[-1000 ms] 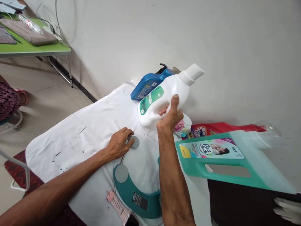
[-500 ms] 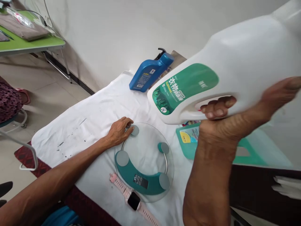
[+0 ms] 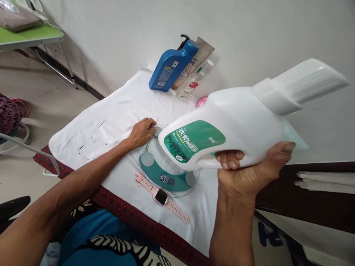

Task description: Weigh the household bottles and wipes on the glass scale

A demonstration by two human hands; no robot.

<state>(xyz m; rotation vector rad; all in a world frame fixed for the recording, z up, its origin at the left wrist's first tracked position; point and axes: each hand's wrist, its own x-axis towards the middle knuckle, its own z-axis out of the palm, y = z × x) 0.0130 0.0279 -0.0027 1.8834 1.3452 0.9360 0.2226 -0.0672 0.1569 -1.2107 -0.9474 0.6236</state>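
My right hand (image 3: 241, 173) is closed through the handle of a big white laundry disinfectant bottle (image 3: 235, 122) with a green label. The capped bottle is tilted, its base toward the left, in front of part of the round glass bathroom scale (image 3: 154, 173). I cannot tell whether the base touches the glass. On the scale's far left edge, my left hand (image 3: 142, 132) has its thumb by a grey pad and its fingers curled at the rim. The digital display is lit. A pink smartwatch (image 3: 161, 196) lies just in front of the scale.
Toward the wall stand a blue bottle (image 3: 170, 68), a tan pouch (image 3: 204, 50) and a clear bottle (image 3: 195, 81). Something pink (image 3: 201, 101) shows behind the white bottle. White cloth (image 3: 111, 114) covers the table. A green table (image 3: 30, 35) and another person's patterned clothing (image 3: 9, 112) are at left.
The white bottle has come lower and left, now covering much of the scale, and its cap has come into view. My left hand stays at the scale's edge. The view has shifted.
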